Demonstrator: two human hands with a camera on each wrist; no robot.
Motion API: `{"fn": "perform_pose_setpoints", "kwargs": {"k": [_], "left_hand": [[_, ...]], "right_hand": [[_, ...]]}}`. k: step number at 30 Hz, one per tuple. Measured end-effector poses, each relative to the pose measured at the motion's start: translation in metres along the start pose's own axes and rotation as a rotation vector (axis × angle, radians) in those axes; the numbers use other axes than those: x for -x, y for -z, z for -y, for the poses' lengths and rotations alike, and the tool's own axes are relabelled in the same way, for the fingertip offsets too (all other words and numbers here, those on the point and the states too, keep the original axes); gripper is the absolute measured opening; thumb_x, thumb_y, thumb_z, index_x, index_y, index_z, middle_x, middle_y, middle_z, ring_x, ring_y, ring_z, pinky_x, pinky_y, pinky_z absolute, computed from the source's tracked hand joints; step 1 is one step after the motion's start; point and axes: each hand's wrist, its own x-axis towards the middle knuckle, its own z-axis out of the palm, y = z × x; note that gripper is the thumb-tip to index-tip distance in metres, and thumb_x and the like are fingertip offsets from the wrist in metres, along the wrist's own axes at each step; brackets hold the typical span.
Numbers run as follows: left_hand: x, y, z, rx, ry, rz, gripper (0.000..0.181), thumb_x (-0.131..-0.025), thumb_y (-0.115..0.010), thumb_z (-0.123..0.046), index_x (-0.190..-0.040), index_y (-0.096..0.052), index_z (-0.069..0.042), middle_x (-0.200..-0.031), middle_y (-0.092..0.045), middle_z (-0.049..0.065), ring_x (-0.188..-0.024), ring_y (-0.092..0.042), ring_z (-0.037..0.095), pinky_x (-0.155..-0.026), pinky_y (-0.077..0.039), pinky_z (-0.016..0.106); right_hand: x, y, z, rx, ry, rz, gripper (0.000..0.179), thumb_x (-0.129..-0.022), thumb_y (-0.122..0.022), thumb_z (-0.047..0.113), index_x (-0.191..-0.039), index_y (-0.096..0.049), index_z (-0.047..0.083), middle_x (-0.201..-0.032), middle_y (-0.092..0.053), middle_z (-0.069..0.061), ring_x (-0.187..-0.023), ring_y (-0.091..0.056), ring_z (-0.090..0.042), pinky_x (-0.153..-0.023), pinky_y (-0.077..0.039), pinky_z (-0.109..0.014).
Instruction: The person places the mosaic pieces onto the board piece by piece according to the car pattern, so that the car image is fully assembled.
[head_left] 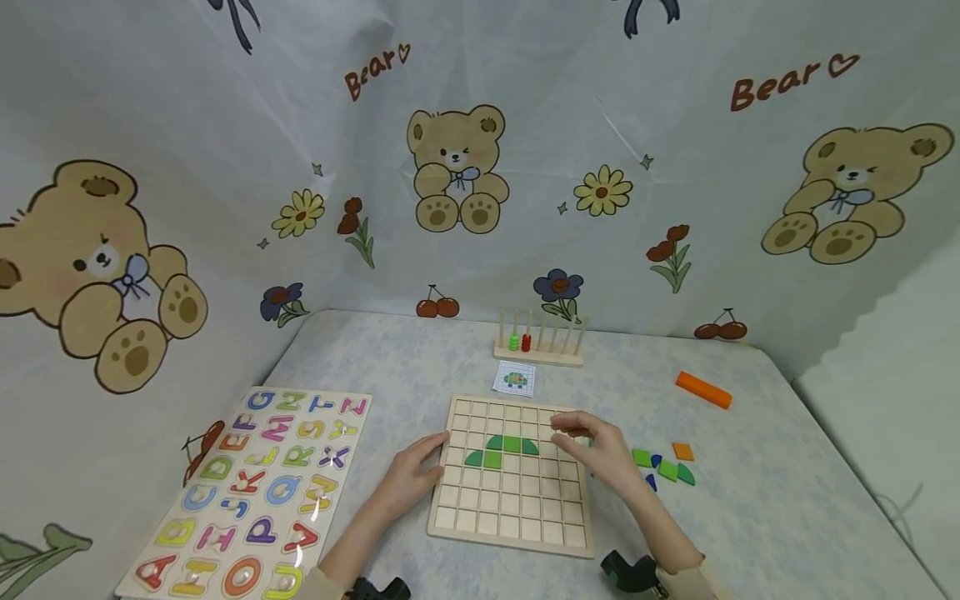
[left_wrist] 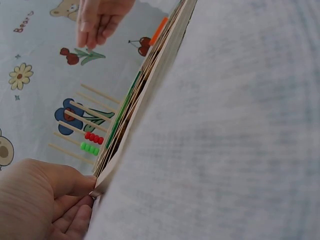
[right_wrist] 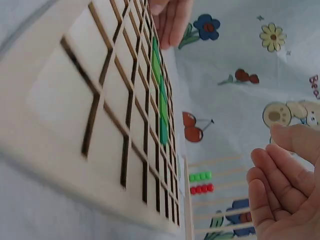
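Observation:
A square wooden grid board (head_left: 519,527) lies on the table. My left hand (head_left: 408,477) holds its left edge; the left wrist view shows the thumb and fingers pinching the rim. Several green pieces sit in the board's upper cells, among them a light green square (head_left: 492,459) and a dark green quarter-round (head_left: 530,447). Over the board's upper right part hovers my right hand (head_left: 602,454), fingers loosely bent. In the right wrist view nothing shows between those fingers. A pattern card (head_left: 514,379) with a small turtle-like figure lies behind the board.
Loose pieces lie right of the board: green squares (head_left: 667,470), a green quarter-round (head_left: 686,474), blue bits (head_left: 651,482) and an orange square (head_left: 682,452). Farther back are an orange bar (head_left: 703,390) and a peg rack (head_left: 537,356) with beads. An alphabet board (head_left: 247,482) lies left.

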Motion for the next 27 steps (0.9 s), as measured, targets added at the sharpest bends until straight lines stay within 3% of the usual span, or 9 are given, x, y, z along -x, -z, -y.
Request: {"fn": "perform_pose_setpoints", "kwargs": {"k": [3, 8, 10, 12, 15, 21, 27], "left_hand": [[0.0, -0.001, 0.001, 0.001, -0.002, 0.002, 0.052, -0.088, -0.061, 0.001, -0.138, -0.046, -0.001, -0.138, -0.046, 0.016, -0.128, -0.043, 0.029, -0.104, -0.037, 0.043], [-0.002, -0.002, 0.001, -0.008, -0.011, -0.002, 0.052, -0.088, -0.061, 0.001, -0.138, -0.046, -0.001, -0.138, -0.046, 0.016, -0.127, -0.043, 0.028, -0.104, -0.037, 0.042], [-0.002, -0.001, 0.0, -0.01, -0.01, -0.005, 0.052, -0.088, -0.061, 0.001, -0.138, -0.046, -0.001, -0.138, -0.046, 0.016, -0.127, -0.043, 0.028, -0.104, -0.037, 0.042], [-0.003, -0.001, -0.001, -0.016, -0.016, -0.005, 0.052, -0.087, -0.061, 0.002, -0.138, -0.046, 0.0, -0.138, -0.046, 0.017, -0.127, -0.043, 0.029, -0.104, -0.037, 0.043], [-0.002, 0.0, -0.001, -0.021, -0.008, -0.003, 0.053, -0.088, -0.061, 0.001, -0.138, -0.046, -0.002, -0.138, -0.046, 0.017, -0.127, -0.043, 0.029, -0.103, -0.037, 0.043], [-0.002, 0.0, 0.0, -0.015, -0.008, 0.003, 0.052, -0.089, -0.06, 0.0, -0.139, -0.045, -0.002, -0.138, -0.046, 0.016, -0.127, -0.043, 0.029, -0.103, -0.038, 0.044], [-0.001, -0.001, 0.002, -0.026, -0.01, -0.001, 0.053, -0.088, -0.06, 0.001, -0.139, -0.046, -0.003, -0.138, -0.046, 0.016, -0.126, -0.044, 0.029, -0.102, -0.039, 0.045]], "right_hand": [[0.003, 0.025, -0.025, 0.045, -0.027, -0.06, 0.028, -0.089, -0.067, 0.02, -0.113, -0.066, 0.005, -0.105, -0.066, -0.007, -0.093, -0.06, -0.022, -0.076, -0.054, -0.035], [0.004, 0.071, -0.106, 0.22, -0.057, -0.174, 0.035, -0.089, -0.064, 0.038, -0.116, -0.065, 0.015, -0.105, -0.065, 0.001, -0.091, -0.058, -0.014, -0.066, -0.052, -0.017], [0.007, 0.088, -0.127, 0.273, -0.121, -0.191, 0.038, -0.088, -0.064, 0.043, -0.118, -0.064, 0.019, -0.108, -0.063, 0.003, -0.093, -0.058, -0.014, -0.064, -0.052, -0.017], [0.012, 0.104, -0.128, 0.281, -0.18, -0.17, 0.042, -0.088, -0.064, 0.043, -0.121, -0.062, 0.016, -0.111, -0.063, -0.001, -0.097, -0.057, -0.019, -0.065, -0.053, -0.019], [0.02, 0.121, -0.112, 0.262, -0.261, -0.158, 0.047, -0.088, -0.065, 0.041, -0.123, -0.061, 0.01, -0.114, -0.062, -0.008, -0.099, -0.056, -0.023, -0.062, -0.054, -0.022], [0.037, 0.14, -0.093, 0.32, -0.32, -0.138, 0.049, -0.092, -0.061, 0.037, -0.126, -0.058, 0.002, -0.119, -0.06, -0.016, -0.1, -0.055, -0.02, -0.074, -0.049, -0.014], [0.047, 0.145, -0.107, 0.291, -0.426, -0.045, 0.058, -0.093, -0.058, 0.04, -0.133, -0.05, 0.0, -0.127, -0.054, -0.023, -0.112, -0.052, -0.037, -0.088, -0.048, -0.051]]}}
